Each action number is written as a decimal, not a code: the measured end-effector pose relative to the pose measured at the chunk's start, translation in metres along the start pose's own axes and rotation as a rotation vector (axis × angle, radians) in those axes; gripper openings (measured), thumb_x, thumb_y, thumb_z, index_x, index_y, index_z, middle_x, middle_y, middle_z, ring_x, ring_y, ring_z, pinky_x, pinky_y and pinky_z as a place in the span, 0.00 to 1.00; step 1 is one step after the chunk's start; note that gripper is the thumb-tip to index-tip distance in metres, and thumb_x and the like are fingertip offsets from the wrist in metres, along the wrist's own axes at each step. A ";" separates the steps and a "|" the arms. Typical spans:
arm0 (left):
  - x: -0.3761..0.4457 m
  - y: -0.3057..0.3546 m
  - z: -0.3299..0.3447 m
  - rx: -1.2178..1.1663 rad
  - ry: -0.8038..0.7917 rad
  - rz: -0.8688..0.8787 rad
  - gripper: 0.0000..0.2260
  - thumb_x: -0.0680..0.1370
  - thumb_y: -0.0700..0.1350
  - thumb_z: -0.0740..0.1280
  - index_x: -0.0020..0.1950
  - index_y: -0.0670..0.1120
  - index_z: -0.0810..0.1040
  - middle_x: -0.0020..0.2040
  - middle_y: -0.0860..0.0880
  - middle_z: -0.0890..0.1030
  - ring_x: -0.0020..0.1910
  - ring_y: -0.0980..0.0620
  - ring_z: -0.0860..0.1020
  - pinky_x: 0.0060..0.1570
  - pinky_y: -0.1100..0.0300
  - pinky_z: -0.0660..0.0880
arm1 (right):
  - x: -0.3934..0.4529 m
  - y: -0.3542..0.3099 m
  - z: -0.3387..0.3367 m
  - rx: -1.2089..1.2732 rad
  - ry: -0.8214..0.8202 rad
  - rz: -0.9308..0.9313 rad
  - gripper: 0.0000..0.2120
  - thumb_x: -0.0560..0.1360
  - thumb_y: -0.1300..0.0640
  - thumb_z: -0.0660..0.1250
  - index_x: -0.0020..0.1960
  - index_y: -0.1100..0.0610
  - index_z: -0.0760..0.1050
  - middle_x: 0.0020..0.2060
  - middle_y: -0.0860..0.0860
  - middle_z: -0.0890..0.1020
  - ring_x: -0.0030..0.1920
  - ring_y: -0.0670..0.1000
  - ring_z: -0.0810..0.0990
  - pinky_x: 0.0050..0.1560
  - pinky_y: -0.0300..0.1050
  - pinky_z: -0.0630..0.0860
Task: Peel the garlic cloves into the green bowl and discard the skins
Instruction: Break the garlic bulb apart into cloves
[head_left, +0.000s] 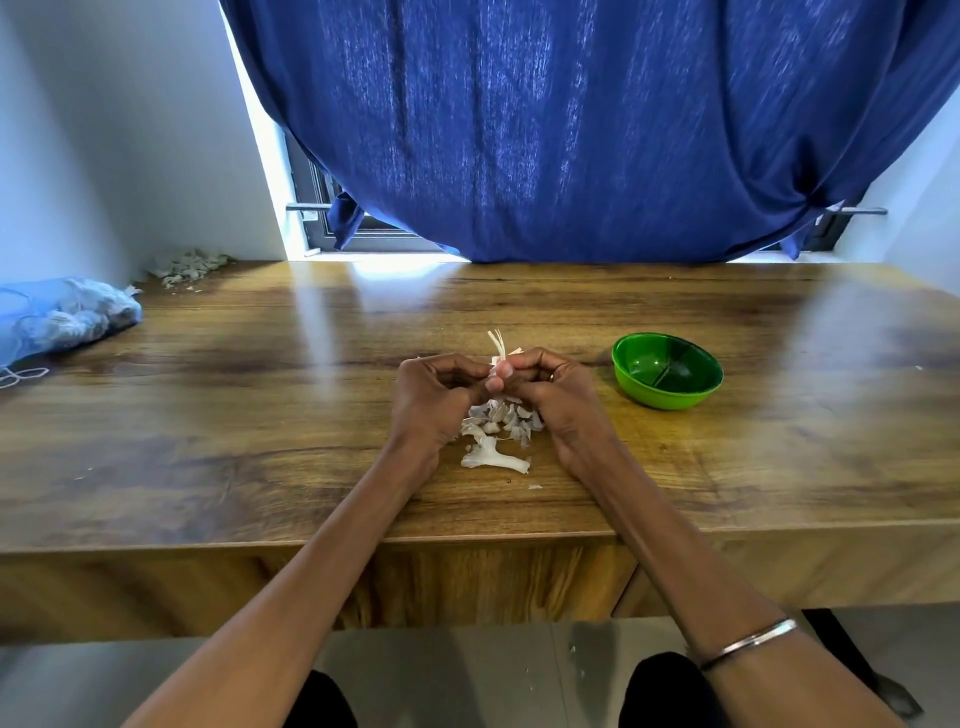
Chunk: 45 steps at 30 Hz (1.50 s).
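Both hands (434, 395) (558, 395) pinch a garlic clove (500, 370) in curled fingers over wooden table (260, 415); blue curtain (597, 130) behind.

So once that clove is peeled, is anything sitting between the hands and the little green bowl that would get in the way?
Nothing visible does. Both hands, left and right, pinch the papery garlic clove above a pile of loose garlic pieces and skins. The round green plastic bowl sits apart to their right, with only bare wooden table between them.

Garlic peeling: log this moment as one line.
phase: peeling | left hand + right hand: pinch garlic clove | green bowl: empty, right of hands | skins pile: on table
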<state>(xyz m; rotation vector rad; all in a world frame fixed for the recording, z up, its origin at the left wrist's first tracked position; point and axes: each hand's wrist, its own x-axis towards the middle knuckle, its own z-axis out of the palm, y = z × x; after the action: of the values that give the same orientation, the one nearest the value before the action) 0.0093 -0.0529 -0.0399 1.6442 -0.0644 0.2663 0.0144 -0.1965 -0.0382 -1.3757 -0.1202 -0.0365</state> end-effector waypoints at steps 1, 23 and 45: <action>0.000 0.000 0.000 -0.006 -0.002 0.002 0.07 0.67 0.40 0.81 0.43 0.45 0.87 0.41 0.49 0.87 0.43 0.54 0.86 0.42 0.62 0.81 | 0.000 0.000 0.000 -0.003 -0.004 0.000 0.08 0.72 0.69 0.75 0.42 0.58 0.80 0.37 0.50 0.87 0.40 0.45 0.85 0.45 0.39 0.81; 0.005 -0.005 0.004 0.069 0.137 0.071 0.04 0.78 0.42 0.73 0.47 0.51 0.85 0.45 0.54 0.87 0.47 0.56 0.85 0.52 0.48 0.83 | 0.003 0.006 0.001 -0.020 0.087 -0.007 0.02 0.78 0.64 0.71 0.49 0.60 0.82 0.41 0.56 0.86 0.40 0.50 0.84 0.46 0.43 0.83; 0.001 -0.001 0.001 0.002 0.155 0.069 0.04 0.76 0.40 0.76 0.45 0.48 0.83 0.40 0.50 0.86 0.40 0.51 0.85 0.41 0.53 0.82 | -0.009 0.004 0.010 -0.484 0.098 -0.367 0.18 0.74 0.67 0.66 0.57 0.49 0.84 0.50 0.41 0.86 0.42 0.38 0.81 0.43 0.34 0.77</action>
<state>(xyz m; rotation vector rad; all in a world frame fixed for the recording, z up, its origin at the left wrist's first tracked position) 0.0107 -0.0537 -0.0406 1.6205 -0.0036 0.4458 0.0055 -0.1868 -0.0414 -1.8153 -0.2952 -0.4648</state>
